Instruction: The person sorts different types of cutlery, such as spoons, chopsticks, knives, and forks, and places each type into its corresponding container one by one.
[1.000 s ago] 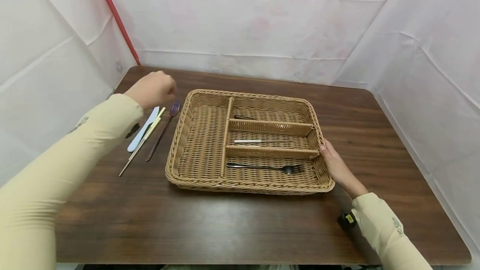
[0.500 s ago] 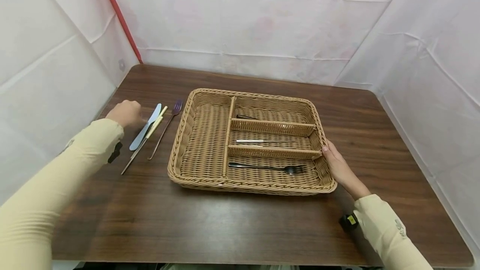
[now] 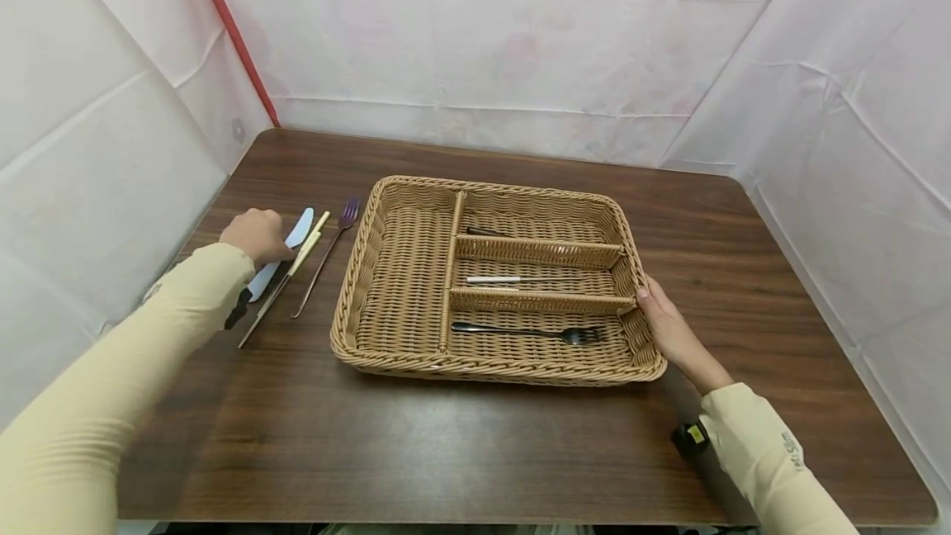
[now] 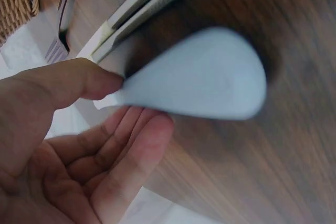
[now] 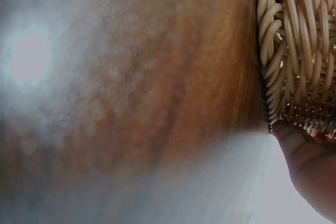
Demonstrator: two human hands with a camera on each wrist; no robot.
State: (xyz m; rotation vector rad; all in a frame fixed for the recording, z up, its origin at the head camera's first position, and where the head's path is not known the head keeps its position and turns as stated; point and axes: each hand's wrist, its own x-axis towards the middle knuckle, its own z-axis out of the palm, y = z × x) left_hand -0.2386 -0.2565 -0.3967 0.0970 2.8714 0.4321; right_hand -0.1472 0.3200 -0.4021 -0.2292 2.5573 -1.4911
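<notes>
Pale yellow, the right sleeve (image 3: 750, 440) bears small lettering — the last word looks like "Slim", the rest too small to read. Dark cutlery (image 3: 531, 332) lies in the front compartment of the wicker tray (image 3: 505, 368), whose right-hand rim the right hand (image 3: 667, 330) grips. Left of the tray, over the table (image 3: 416, 456), the left hand (image 3: 256, 236) pinches a light blue knife (image 4: 205, 80) at its narrow part — thumb on one side, fingers on the other, the broad handle end jutting free. Beside it lie yellow-ended chopsticks (image 3: 303, 257), then a purple-tined fork (image 3: 345, 220).
</notes>
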